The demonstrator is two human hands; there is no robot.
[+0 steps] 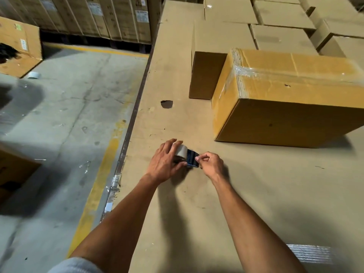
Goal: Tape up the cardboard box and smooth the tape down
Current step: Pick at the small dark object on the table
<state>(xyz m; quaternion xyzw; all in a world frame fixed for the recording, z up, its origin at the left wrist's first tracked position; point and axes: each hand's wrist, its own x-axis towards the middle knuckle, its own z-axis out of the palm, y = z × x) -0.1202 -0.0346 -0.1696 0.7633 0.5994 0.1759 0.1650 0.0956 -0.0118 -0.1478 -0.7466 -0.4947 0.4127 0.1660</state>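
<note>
Cardboard worktop [256,194]; yellow-brown cardboard box [285,107], clear-taped.

- I see bare cardboard surface [256,194] open all around my 2 hands.
- Ahead-right, the taped box [285,99] blocks passage, a smaller carton [206,75] touching its left side.
- Left, the surface ends at a drop to concrete floor [69,105].

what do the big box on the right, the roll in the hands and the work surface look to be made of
Big box: yellowish-brown corrugated cardboard, matte; layered flap edges show at its left end, with glossy clear tape wrinkled across the top.
Tape roll: pale, slightly shiny tape, likely plastic, on a blue dispenser whose material I cannot tell.
Work surface: flat brown cardboard sheet, matte, scuffed, with a torn hole.
</note>
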